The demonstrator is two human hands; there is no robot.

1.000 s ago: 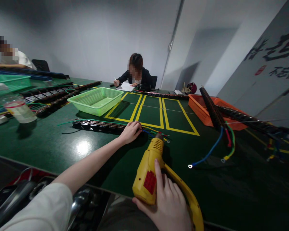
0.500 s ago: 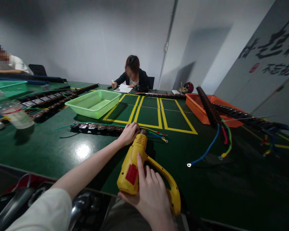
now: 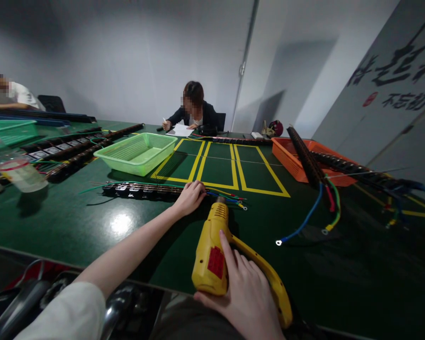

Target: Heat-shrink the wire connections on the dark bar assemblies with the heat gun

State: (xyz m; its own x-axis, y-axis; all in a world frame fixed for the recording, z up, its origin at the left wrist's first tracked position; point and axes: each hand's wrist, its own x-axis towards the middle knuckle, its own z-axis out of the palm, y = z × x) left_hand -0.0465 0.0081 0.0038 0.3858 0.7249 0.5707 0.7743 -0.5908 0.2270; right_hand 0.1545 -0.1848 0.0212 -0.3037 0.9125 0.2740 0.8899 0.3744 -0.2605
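Observation:
My right hand [image 3: 246,288] is wrapped round a yellow heat gun [image 3: 210,241], with the forefinger laid along its body. The gun's metal nozzle points away from me, toward the wires just right of my left hand. My left hand [image 3: 191,196] is closed on the right end of a dark, shiny wrapped wire harness [image 3: 145,191] lying across the table. Out of that end come blue, yellow and red wires [image 3: 230,197] with ring terminals. A green wire runs along the harness and past its left end.
A light-green basket [image 3: 127,165] stands behind the harness. On the right, an orange basket [image 3: 292,165] carries more dark harnesses, their terminal wires hanging over the table. Harnesses and a plastic bottle [image 3: 24,174] are at left. A person [image 3: 207,115] writes at the far edge; another sits far left.
The heat gun has moved right and slightly toward me with my right hand, so its nozzle is farther from my left hand. My left hand keeps its place on the harness.

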